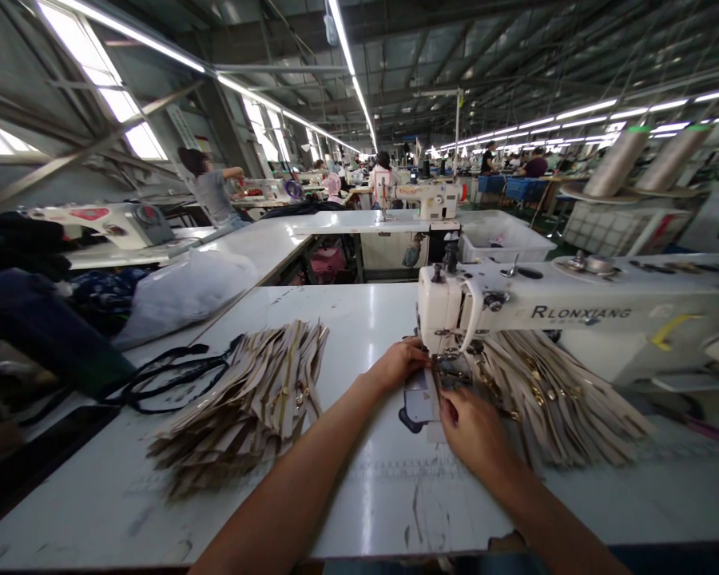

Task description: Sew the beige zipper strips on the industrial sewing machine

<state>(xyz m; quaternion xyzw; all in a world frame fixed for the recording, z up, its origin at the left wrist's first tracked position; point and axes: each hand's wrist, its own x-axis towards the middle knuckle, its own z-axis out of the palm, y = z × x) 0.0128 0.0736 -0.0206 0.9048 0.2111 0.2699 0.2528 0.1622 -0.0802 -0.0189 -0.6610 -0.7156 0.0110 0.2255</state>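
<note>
A white sewing machine (575, 313) marked RLONXIANG stands on the white table (359, 487). My left hand (399, 363) lies just left of the needle, fingers curled down on a small pale piece (420, 397) under the presser foot. My right hand (470, 427) sits in front of the needle, fingers pinched on the near edge of that same piece. A pile of beige zippered strips (255, 395) lies to the left of my arms. A second fan of the same strips (560, 403) spreads out under the machine arm on the right.
Black straps (168, 375) and a white plastic bag (180, 291) lie at the left. Dark fabric (29, 319) is heaped at the far left. Two thread cones (620, 160) stand behind the machine. Other people work at rows of machines (428, 198) further back.
</note>
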